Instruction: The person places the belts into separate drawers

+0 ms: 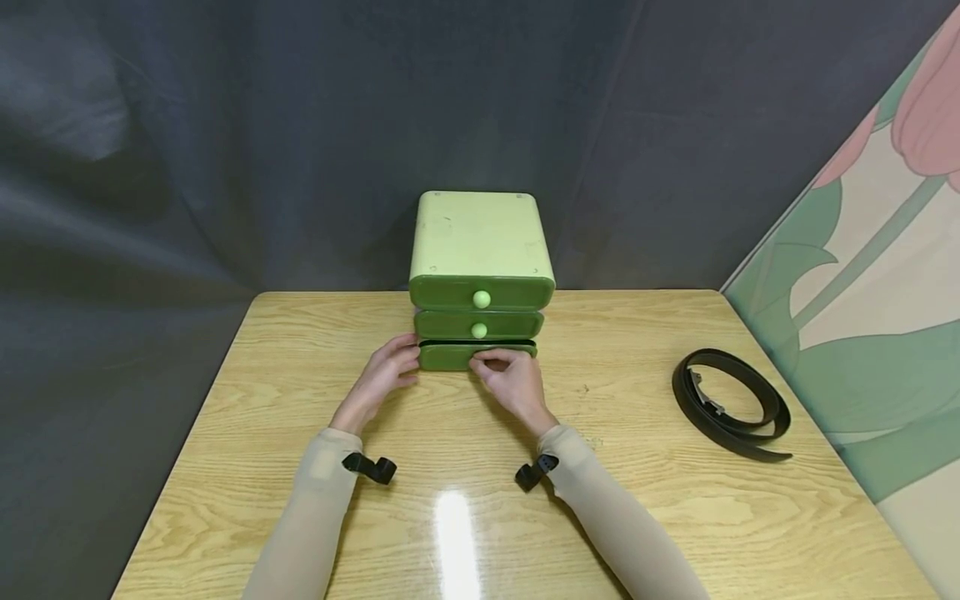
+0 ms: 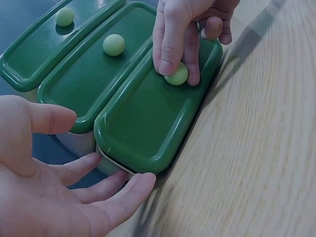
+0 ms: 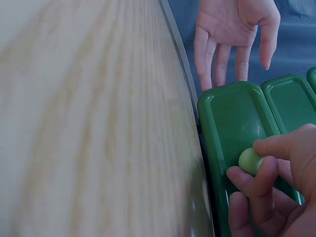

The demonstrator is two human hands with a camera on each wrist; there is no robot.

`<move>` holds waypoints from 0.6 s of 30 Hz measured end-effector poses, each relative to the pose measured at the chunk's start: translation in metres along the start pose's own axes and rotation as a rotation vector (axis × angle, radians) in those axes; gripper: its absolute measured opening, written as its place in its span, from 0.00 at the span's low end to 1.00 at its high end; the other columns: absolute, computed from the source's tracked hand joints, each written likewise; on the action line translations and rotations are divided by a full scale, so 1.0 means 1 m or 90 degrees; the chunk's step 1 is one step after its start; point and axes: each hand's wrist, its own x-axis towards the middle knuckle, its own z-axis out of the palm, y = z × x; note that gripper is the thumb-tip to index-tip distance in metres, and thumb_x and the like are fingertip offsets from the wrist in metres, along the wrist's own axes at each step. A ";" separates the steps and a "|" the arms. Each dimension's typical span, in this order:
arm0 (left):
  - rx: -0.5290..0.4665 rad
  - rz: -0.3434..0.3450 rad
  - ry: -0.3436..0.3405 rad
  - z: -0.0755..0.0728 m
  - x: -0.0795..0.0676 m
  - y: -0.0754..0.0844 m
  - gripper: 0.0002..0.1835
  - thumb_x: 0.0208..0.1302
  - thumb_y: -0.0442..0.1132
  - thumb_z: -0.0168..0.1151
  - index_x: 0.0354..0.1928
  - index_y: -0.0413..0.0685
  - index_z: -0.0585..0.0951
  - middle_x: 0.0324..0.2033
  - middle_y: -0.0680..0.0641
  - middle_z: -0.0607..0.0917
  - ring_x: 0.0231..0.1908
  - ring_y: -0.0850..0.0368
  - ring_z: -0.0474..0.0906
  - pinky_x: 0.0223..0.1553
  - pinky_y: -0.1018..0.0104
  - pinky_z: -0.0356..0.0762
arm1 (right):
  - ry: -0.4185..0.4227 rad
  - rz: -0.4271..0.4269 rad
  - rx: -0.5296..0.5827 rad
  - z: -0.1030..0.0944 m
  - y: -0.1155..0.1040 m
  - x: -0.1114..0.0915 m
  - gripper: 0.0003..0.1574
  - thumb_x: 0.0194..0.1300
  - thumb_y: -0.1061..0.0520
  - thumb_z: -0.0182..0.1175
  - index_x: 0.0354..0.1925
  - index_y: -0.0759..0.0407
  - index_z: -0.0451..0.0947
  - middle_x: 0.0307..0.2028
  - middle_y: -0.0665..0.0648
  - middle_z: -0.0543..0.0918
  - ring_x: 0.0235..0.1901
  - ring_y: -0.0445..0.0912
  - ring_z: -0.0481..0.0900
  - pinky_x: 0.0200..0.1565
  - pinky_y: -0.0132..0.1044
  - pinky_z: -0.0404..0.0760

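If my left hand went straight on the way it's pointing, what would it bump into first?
Most likely the bottom drawer, at its left end. Your left hand is right beside it, though depth is too unclear to tell whether they already touch.

The table (image 1: 750, 533) has a pale wood-grain top, glossy enough to show a bright streak of glare in front of the green drawer unit (image 1: 480, 237) standing on it. Right of that unit — well apart — lies a coiled black belt (image 1: 723, 435) with a metal buckle (image 1: 708, 403).
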 end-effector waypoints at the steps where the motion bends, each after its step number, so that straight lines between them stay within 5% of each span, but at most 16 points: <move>1: 0.001 0.000 0.000 0.000 0.000 0.000 0.34 0.85 0.46 0.46 0.85 0.41 0.54 0.81 0.33 0.60 0.79 0.32 0.61 0.78 0.40 0.66 | -0.002 -0.001 0.002 0.000 0.000 -0.001 0.07 0.66 0.52 0.76 0.41 0.51 0.95 0.36 0.54 0.95 0.34 0.45 0.92 0.39 0.37 0.89; 18: 0.011 0.002 0.001 0.002 0.002 -0.003 0.35 0.85 0.44 0.46 0.85 0.40 0.53 0.79 0.31 0.64 0.76 0.31 0.67 0.76 0.41 0.68 | -0.027 -0.004 -0.003 -0.005 -0.003 -0.009 0.07 0.67 0.52 0.75 0.42 0.50 0.95 0.38 0.53 0.95 0.35 0.43 0.92 0.36 0.32 0.87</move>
